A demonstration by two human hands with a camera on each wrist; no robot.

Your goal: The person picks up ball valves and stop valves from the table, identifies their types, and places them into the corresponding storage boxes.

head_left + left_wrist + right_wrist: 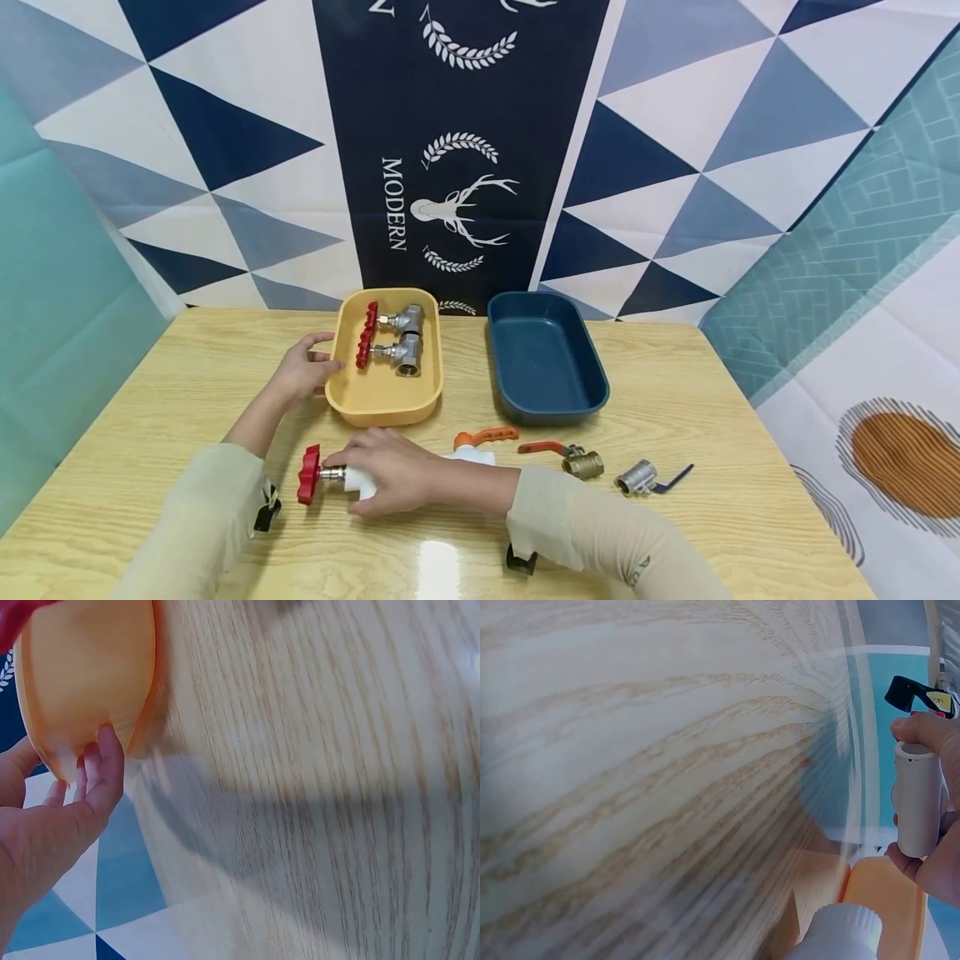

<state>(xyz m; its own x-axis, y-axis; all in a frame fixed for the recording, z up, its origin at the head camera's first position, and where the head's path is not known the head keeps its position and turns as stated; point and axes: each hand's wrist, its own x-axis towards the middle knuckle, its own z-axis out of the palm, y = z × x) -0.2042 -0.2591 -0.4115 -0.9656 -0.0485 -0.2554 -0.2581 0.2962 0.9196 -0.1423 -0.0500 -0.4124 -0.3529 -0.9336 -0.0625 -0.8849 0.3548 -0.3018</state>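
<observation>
At the left side of the yellow tray (384, 410), my left hand (298, 375) holds its wall, thumb over the rim and fingers along the outside. In the left wrist view those fingers lie against the tray wall. My right hand (396, 471) grips a white plastic stop valve (362, 482) with a red handwheel (308, 475), close in front of the tray. The right wrist view shows the white tubular body (916, 802) between thumb and fingers. Inside the tray lie two metal gate valves (407, 354) with red handwheels.
A dark blue tray (547, 358) stands right of the yellow one. Partly behind my right forearm lies a white ball valve (471, 454) with an orange lever. Further right are a brass ball valve (582, 464) with a red lever and a silver valve (637, 477) with a blue lever.
</observation>
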